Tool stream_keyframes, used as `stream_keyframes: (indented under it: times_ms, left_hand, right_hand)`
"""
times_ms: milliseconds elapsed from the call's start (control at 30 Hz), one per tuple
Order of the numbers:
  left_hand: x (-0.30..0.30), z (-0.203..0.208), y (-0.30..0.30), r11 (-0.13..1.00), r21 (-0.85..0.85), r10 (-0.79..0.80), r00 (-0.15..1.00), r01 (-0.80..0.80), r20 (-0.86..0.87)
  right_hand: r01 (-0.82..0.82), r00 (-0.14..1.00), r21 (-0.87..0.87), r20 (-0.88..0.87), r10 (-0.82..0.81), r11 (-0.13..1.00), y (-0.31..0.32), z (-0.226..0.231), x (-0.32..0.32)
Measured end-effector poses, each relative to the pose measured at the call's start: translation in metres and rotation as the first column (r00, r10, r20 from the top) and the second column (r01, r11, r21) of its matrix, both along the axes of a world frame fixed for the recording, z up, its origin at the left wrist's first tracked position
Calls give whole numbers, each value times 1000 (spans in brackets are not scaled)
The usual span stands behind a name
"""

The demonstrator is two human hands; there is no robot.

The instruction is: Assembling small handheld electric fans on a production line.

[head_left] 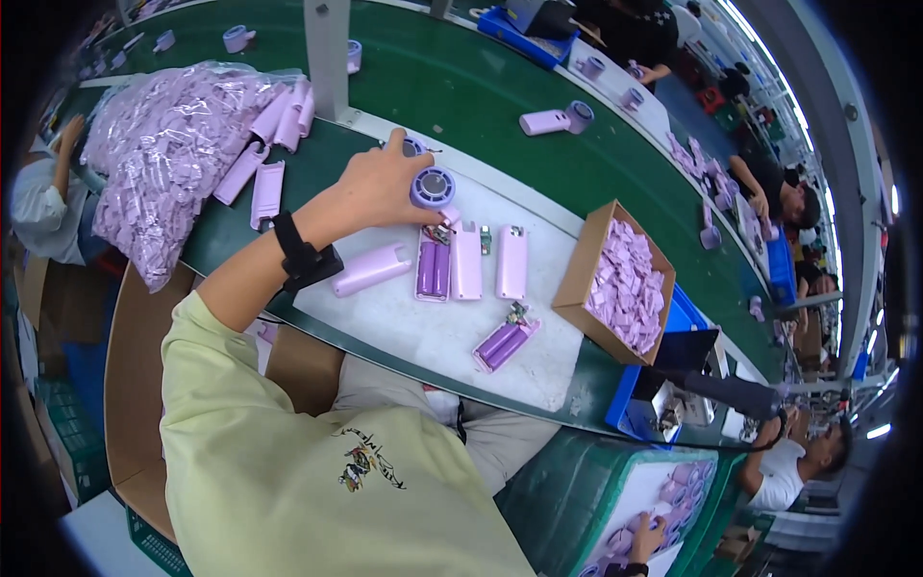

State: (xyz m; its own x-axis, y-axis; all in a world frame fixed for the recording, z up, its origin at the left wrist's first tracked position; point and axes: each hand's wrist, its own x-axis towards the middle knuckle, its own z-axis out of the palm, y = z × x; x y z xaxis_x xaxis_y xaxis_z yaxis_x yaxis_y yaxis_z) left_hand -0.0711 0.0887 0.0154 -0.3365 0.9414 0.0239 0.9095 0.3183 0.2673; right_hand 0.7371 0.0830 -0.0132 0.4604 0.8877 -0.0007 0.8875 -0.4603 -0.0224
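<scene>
Right hand (pixel 649 539) reaches into the green crate (pixel 604 510) beyond the tabletop's near edge, fingers over the purple fan heads; whether they close on one, I cannot tell at this small, bent rim of the view. Nearest on the tabletop (pixel 312 173), an open casing (pixel 507 343) shows two purple cells. Across the white pad (pixel 385 322) lie a loose shell (pixel 372 269), another open casing (pixel 434 267) and two upturned covers. Towards the far edge, the left hand (pixel 383 188) curls, partly hidden, against a round fan head (pixel 434 188), a second (pixel 413 146) just behind. They look light, stiff and smooth, perhaps slippery; the outer rim should give the best hold, sparing the fragile-looking wires. A box (pixel 582 264) of small purple parts hems in the right end, a bulging plastic bag (pixel 163 163) the left. Behind, a metal post (pixel 328 58) blocks part of the green belt (pixel 481 115).
</scene>
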Motion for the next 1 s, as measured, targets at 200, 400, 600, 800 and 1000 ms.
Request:
stream_keyframes:
  times_ms: [200,400,600,800,1000]
  left_hand:
    - [-1,1,7,990,119,-76,997,78,-20]
    - [39,36,-12,961,266,-45,993,72,-107]
    - [107,28,-14,791,247,-580,815,560,12]
    - [132,-22,29,806,216,-527,835,551,-161]
    - [133,-31,23,842,171,-482,855,512,-188]
  right_hand:
    - [-223,974,2,45,223,975,-25,15,-34]
    - [-287,952,151,-66,299,946,-18,33,-52]
    - [179,777,474,-605,172,862,-27,68,-66]
    - [292,552,341,-823,134,893,-39,121,-56]
    - [402,444,371,-878,176,837,-14,94,-100]
